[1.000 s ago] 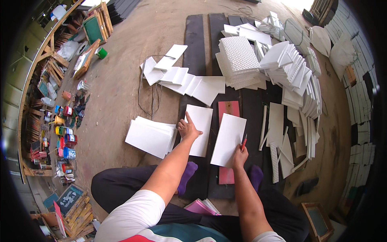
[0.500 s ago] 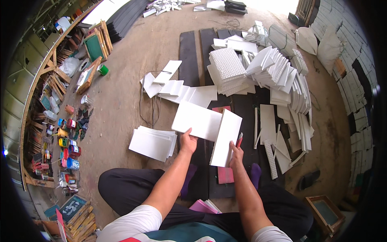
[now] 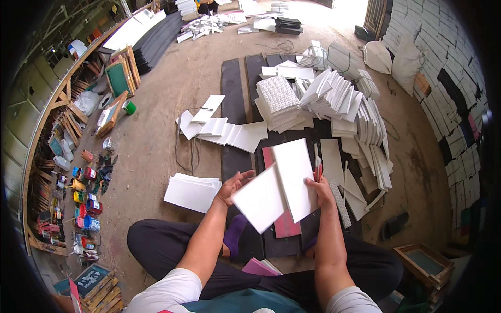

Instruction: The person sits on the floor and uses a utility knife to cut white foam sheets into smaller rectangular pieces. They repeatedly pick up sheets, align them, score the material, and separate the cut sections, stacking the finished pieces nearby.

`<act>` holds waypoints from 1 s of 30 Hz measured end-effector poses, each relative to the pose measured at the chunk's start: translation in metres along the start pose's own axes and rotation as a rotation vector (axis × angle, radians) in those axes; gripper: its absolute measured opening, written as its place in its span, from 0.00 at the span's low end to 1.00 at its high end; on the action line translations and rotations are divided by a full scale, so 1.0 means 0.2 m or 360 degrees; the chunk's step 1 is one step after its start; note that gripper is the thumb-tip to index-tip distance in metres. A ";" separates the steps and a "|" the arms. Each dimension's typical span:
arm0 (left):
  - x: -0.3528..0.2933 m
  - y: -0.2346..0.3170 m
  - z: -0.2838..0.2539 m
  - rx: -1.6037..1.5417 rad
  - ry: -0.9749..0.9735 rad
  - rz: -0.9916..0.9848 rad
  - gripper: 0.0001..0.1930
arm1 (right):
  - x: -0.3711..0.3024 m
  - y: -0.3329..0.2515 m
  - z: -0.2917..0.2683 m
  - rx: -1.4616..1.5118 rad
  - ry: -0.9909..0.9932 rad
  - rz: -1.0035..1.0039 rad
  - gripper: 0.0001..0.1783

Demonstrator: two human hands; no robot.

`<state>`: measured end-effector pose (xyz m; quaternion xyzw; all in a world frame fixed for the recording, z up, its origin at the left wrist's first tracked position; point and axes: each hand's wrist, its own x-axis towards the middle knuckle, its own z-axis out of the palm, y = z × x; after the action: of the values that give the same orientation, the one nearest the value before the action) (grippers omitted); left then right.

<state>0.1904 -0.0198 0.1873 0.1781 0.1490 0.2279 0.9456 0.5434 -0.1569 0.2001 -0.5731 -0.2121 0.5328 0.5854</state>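
Two white foam-like panels are in front of me, overlapping at an angle. My right hand is closed on the upright white panel at its right edge, with a red-handled cutter also tucked in its fingers. The other white panel tilts toward the lower left, its inner edge against the first one. At that panel's left corner is my left hand, open with fingers spread; whether the palm touches the corner I cannot tell. Beneath the panels lies a pink board, partly covered.
Left of my left hand lies a small stack of white panels. Ahead, more panels fan out beside a textured block stack and a leaning pile. Black planks run underneath. Paint cans line the far left.
My left hand has let go of its panel and opened. That panel has swung down and nearer, tilting. The right-hand panel has shifted slightly, uncovering more of the pink board. The view has tipped upward.
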 end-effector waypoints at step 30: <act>0.42 -0.37 0.24 0.0668 0.0835 0.0765 0.37 | -0.22 0.19 0.37 -0.1281 0.0611 -0.0463 0.32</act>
<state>0.3077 -0.0535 0.1834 0.3328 0.3823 0.4447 0.7385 0.4515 -0.1704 0.2009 -0.8070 -0.3679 0.2050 0.4139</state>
